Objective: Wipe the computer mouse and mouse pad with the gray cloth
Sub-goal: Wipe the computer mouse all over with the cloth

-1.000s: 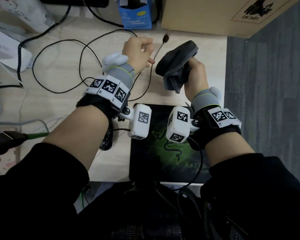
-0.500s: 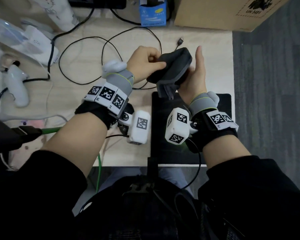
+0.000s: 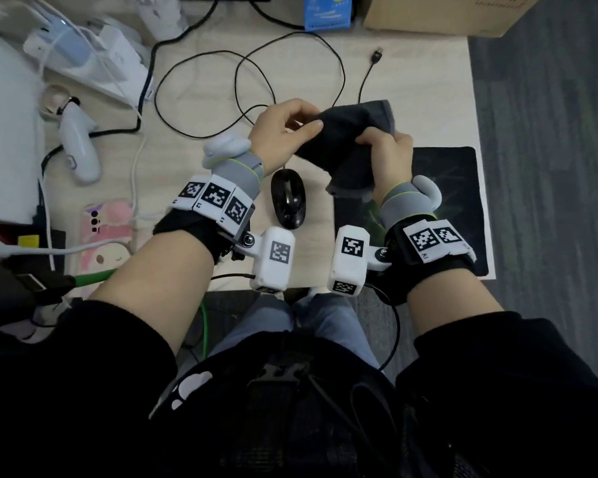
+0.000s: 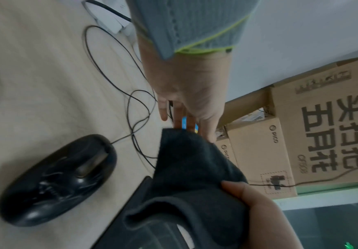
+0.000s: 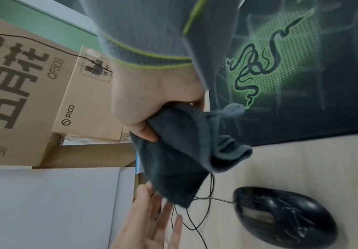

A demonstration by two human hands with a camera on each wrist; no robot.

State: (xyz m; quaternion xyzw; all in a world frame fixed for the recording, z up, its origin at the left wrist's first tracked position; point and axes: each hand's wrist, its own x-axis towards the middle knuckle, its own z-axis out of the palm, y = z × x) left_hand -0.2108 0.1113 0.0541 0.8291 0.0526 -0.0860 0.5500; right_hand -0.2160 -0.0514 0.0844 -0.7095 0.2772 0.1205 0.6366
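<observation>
We see no container with visible contents: two cardboard boxes stand at the far edge of the desk, stacked side by side, and what they hold is hidden from us. We count one gray cloth, one computer mouse, one mouse pad and two hands. The cloth hangs in the air above the left end of the pad. Our right hand has its fingers and thumb curled round the bunched middle of the cloth, holding it fast. Our left hand pinches the cloth's left end with its thumb and fingers; from the wrist views its fingers look nearly straight against the fabric. The mouse lies on the bare desk just left of the pad, apart from it, its cable looping away toward the far side. The pad lies flat at the near right corner of the desk.
</observation>
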